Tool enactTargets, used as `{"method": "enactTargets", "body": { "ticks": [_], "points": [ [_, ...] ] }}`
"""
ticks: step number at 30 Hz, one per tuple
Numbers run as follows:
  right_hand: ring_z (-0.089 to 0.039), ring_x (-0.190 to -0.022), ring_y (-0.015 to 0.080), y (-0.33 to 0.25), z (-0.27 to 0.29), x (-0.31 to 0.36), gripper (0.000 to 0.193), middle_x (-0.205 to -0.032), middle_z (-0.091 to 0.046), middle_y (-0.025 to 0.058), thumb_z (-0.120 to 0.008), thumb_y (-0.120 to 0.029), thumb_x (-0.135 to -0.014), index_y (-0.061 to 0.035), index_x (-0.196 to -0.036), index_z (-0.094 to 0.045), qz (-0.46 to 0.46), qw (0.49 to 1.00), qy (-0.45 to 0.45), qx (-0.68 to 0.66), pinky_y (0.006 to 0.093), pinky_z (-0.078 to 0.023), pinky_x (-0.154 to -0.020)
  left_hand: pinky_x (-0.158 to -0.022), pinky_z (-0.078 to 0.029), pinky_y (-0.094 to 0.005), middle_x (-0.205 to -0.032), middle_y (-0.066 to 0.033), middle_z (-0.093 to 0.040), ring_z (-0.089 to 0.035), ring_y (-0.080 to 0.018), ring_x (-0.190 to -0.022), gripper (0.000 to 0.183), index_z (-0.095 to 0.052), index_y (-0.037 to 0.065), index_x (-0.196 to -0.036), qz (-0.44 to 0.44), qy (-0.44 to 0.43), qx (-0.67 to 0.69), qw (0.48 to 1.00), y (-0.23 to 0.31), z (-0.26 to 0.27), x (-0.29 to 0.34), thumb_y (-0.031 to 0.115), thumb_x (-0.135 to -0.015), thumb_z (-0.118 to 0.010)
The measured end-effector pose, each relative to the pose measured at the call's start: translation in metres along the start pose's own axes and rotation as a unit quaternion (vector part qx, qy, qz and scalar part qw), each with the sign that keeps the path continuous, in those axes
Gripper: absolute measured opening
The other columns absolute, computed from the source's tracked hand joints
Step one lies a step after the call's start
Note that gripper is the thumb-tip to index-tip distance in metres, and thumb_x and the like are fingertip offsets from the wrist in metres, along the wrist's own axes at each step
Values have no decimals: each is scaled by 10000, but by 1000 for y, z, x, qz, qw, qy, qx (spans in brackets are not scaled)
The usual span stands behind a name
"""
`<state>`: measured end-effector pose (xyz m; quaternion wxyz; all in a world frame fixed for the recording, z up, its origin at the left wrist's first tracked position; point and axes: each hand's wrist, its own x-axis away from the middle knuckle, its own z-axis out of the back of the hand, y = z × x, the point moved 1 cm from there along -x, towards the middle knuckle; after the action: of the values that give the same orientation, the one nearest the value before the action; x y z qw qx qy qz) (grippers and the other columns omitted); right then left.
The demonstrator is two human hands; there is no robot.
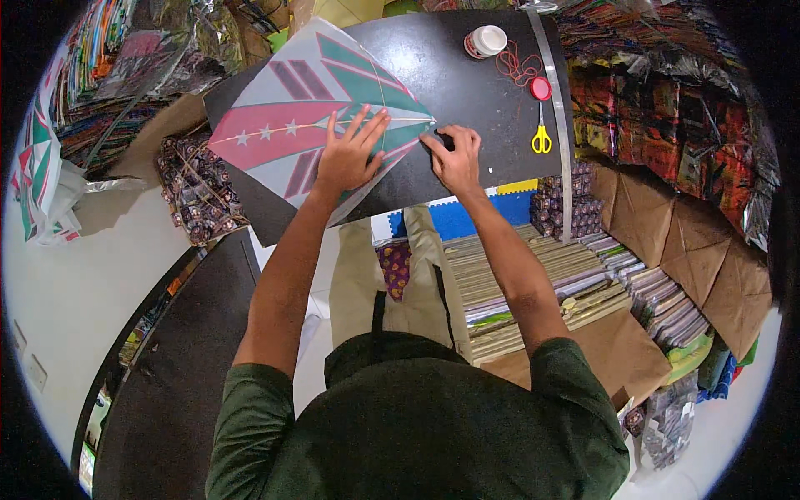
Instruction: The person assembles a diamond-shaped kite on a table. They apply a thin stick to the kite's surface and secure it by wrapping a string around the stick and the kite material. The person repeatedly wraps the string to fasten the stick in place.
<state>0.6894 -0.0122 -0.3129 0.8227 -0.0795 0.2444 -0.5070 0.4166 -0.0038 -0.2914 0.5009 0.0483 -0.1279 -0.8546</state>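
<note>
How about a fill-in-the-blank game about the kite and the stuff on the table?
1. The kite has ____ white stars.
2. The person's ____ hand lies spread out on the kite.
3. The scissors on the black table have ____ handles.
4. The tangled thread beside the white tub is ____.

Missing words: three; left; yellow; red.
</note>
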Motion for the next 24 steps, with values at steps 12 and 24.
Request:
{"method": "enactTargets", "body": {
  "ticks": [12,24],
  "points": [
    [-523,-1291,384,-31,3,-2,367,-1298,-585,152,-835,-204,-854,-146,-1203,-738,-112,988,27,-100,564,-377,-1120,-1264,-200,-729,-1743,27,-388,-323,-251,-1623,742,-454,186,-1651,-9,36,26,999,-2,0,0,369,-966,-673],
    [-499,-1320,380,-31,-9,1,366,-1340,-573,132,-840,-295,-883,-150,-1201,-729,-87,995,16,-39,595,-334,-1155,-1260,-226,-727,-1724,50,-418,-358,-230,-1601,740,-467,226,-1644,0,35,13,999,-1,0,0,402,-958,-682]
  ]
}}
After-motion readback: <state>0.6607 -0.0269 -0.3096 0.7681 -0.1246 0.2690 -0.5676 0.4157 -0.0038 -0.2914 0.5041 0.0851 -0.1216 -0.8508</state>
